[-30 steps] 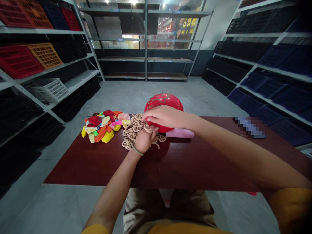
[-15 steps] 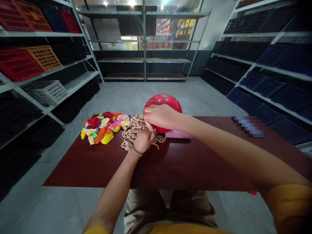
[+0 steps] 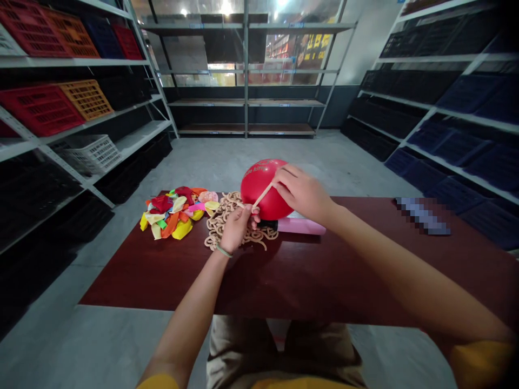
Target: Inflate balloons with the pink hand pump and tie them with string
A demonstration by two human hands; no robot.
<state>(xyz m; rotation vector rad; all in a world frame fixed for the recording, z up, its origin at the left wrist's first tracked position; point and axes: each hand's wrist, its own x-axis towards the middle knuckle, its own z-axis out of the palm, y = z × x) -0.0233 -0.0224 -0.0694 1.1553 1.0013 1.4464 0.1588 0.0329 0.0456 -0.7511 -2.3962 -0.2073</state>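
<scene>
Red balloon (image 3: 259,189) against right fingers (image 3: 285,181)

Free room for a hand runs along the near part of the worktop (image 3: 259,281), in front of the tan cord heap (image 3: 221,232) and the pink box (image 3: 302,227), and rightward as far as a pixelated object (image 3: 421,216). Toward the far edge, the cord heap and the pile of deflated balloons (image 3: 170,213) lie in the way on the left. The red balloon (image 3: 259,183) stands between the left hand (image 3: 239,229) and the right hand (image 3: 302,194), blocking any straight pass between them.
</scene>
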